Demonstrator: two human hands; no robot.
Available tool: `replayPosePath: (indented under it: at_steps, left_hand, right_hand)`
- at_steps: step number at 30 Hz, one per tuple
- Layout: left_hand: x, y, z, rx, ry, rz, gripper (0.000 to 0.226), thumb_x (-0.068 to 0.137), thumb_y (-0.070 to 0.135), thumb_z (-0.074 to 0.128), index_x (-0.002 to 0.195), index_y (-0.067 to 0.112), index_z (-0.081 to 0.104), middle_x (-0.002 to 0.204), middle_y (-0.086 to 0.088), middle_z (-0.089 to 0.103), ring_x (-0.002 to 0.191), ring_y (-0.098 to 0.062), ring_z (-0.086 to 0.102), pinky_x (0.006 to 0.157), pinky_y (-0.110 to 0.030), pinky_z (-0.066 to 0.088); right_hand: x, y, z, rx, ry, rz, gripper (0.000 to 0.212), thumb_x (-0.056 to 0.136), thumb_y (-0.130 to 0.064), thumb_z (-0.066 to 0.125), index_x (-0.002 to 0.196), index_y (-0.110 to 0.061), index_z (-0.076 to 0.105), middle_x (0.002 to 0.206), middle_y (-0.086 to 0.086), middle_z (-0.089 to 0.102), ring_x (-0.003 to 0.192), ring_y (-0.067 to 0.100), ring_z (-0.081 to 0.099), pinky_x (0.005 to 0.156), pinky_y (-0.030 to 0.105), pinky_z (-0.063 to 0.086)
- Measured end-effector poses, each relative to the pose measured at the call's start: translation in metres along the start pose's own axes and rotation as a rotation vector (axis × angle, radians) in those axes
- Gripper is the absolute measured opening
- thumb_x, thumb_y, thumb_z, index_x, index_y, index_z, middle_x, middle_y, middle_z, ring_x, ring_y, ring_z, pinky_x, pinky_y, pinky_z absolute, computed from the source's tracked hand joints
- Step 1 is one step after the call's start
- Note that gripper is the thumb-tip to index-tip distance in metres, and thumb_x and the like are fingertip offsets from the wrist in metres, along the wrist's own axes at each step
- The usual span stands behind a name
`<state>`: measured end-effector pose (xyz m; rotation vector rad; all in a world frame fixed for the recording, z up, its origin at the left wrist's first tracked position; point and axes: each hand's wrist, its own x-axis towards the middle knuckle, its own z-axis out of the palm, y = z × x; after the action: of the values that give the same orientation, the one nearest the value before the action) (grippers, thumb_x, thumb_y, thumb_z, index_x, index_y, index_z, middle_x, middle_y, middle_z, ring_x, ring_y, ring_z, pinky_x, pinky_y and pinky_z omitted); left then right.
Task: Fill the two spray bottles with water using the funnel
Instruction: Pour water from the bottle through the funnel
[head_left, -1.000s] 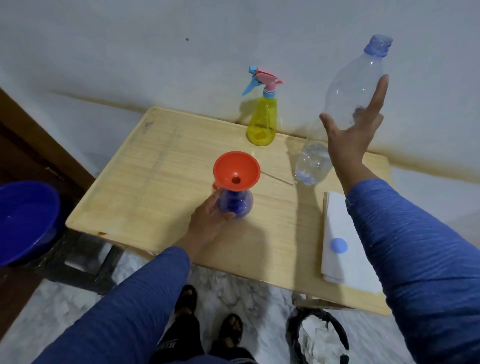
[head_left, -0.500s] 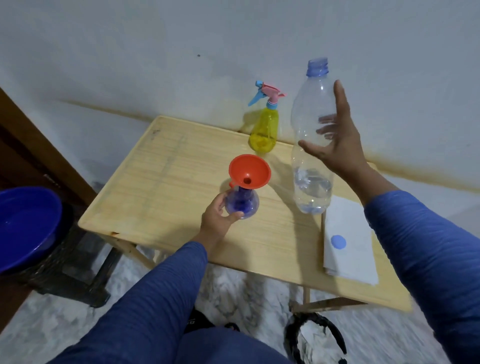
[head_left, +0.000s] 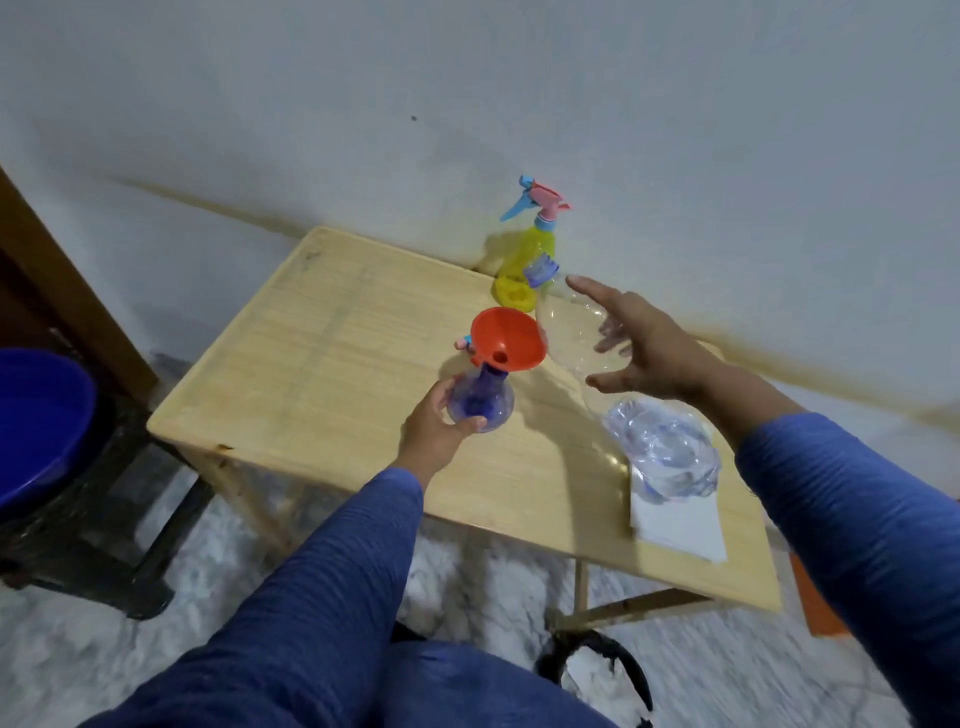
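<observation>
The left hand (head_left: 436, 431) has its fingers clamped around the round blue spray bottle (head_left: 480, 397), which stands near the middle of the counter (head_left: 322, 364) with the orange funnel (head_left: 508, 339) seated in its neck. The right hand (head_left: 647, 348) grips the clear water bottle (head_left: 660, 447), fingers spread wide over its body, tilting it so its open neck points toward the funnel. The yellow spray bottle (head_left: 527, 260) stands at the counter's far edge by the wall. White paper (head_left: 680, 525) lies near the right edge.
</observation>
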<state>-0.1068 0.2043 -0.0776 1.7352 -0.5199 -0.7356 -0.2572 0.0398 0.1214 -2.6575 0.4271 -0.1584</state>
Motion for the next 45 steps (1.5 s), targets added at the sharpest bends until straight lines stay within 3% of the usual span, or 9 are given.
replayPosePath:
  at_steps: [3,9,14,19,24,32,45]
  left_hand:
    - [0.001,0.000,0.000,0.004,0.006,-0.004,0.070,0.066,0.031,0.081,0.127,0.040,0.047,0.116,0.016,0.054,0.112,-0.011,0.051,0.101,-0.035,0.042]
    - [0.001,0.001,0.000,0.009,0.007,-0.022,0.071,0.068,0.031,0.080,0.129,0.037,0.046,0.130,0.008,0.054,0.117,-0.014,0.049,0.103,-0.039,0.042]
    - [0.001,0.000,0.000,0.008,0.005,-0.022,0.071,0.068,0.030,0.081,0.130,0.037,0.045,0.132,0.008,0.053,0.120,-0.015,0.048,0.103,-0.040,0.041]
    - [0.001,0.002,0.000,-0.010,0.002,-0.021,0.069,0.070,0.026,0.080,0.129,0.037,0.046,0.125,0.012,0.052,0.113,-0.009,0.046,0.103,-0.037,0.041]
    - [0.001,0.001,-0.001,-0.018,-0.003,-0.019,0.068,0.070,0.024,0.080,0.128,0.037,0.047,0.115,0.017,0.050,0.111,-0.008,0.046,0.102,-0.034,0.040]
    - [0.002,0.000,0.000,-0.023,-0.004,-0.020,0.069,0.069,0.025,0.081,0.128,0.037,0.047,0.119,0.016,0.052,0.117,-0.009,0.047,0.104,-0.035,0.040]
    - [0.000,0.002,0.001,-0.018,0.010,-0.025,0.070,0.070,0.024,0.080,0.129,0.037,0.046,0.132,0.010,0.052,0.123,-0.012,0.046,0.105,-0.038,0.039]
  right_hand:
    - [-0.003,-0.003,-0.002,-0.021,-0.093,0.023,0.109,0.065,-0.004,0.083,0.127,-0.063,0.016,0.104,0.007,0.044,0.088,0.021,0.059,0.084,0.030,0.050]
    - [-0.009,0.005,-0.011,-0.086,-0.188,0.071,0.113,0.064,-0.002,0.082,0.122,-0.071,0.014,0.107,0.010,0.045,0.091,0.023,0.059,0.088,0.038,0.051]
    - [-0.010,0.007,-0.014,-0.203,-0.266,0.083,0.113,0.066,-0.006,0.082,0.122,-0.073,0.009,0.105,0.007,0.044,0.088,0.018,0.057,0.084,0.033,0.049]
    - [-0.008,0.010,-0.015,-0.273,-0.300,0.103,0.117,0.067,-0.004,0.080,0.120,-0.078,0.005,0.102,0.004,0.043,0.092,0.022,0.056,0.084,0.037,0.049]
    - [-0.008,0.013,-0.019,-0.284,-0.326,0.120,0.118,0.068,-0.002,0.079,0.117,-0.079,0.004,0.105,0.005,0.043,0.093,0.023,0.055,0.077,0.031,0.045]
    - [-0.004,0.008,-0.024,-0.388,-0.391,0.121,0.117,0.069,-0.006,0.078,0.122,-0.078,0.003,0.103,0.002,0.043,0.093,0.025,0.057,0.083,0.044,0.052]
    - [0.000,0.011,-0.032,-0.465,-0.440,0.098,0.115,0.069,-0.007,0.077,0.129,-0.071,0.003,0.099,-0.001,0.038,0.085,0.020,0.048,0.069,0.028,0.041]
